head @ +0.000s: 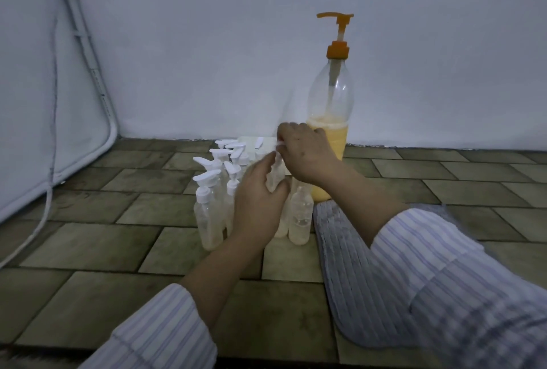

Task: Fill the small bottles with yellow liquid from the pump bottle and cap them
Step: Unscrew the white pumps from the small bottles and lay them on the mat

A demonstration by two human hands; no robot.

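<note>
Hands (284, 170) hide the small bottle (273, 180) they hold, cap unclear.

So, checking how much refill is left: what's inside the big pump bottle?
Yellow liquid fills the lower part of the pump bottle, with a dip tube running down; the right hand covers part of it.

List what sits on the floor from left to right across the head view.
White cable → capped small bottles → left hand → right hand → pump bottle → grey ribbed mat.
</note>
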